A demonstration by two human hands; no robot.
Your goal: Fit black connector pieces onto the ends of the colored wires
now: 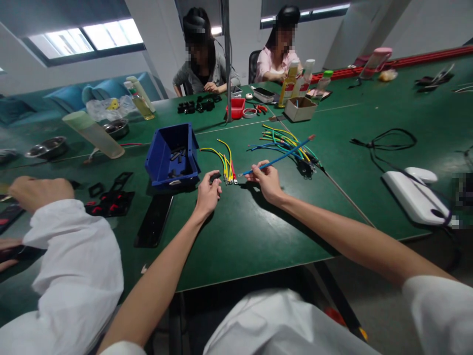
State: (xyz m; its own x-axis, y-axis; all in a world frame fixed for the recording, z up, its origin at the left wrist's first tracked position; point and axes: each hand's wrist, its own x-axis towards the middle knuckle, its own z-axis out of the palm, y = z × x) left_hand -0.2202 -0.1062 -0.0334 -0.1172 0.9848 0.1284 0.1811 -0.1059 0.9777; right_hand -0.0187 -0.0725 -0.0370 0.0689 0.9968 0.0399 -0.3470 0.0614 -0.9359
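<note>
My right hand (266, 181) is closed around a blue wire (281, 157); a metal lug at its near end points left, and its far end rises over a pile of wires. Between the fingertips of my left hand (209, 195) is a small black sleeve (215, 177), partly hidden by the fingers. Several yellow-green wires (226, 160) with lugs lie just beyond and between my hands. To the right, a loose pile of blue, green and yellow wires (286, 140) rests on the table. A blue bin (158, 165) behind my left hand contains several small black pieces (178, 155).
A phone (153, 222) lies left of my left forearm. At far left a co-worker's white sleeve (79, 256) reaches over black parts (113, 199). A white device (416, 197) with a black cord stands right. Two people sit across the green table (229, 256).
</note>
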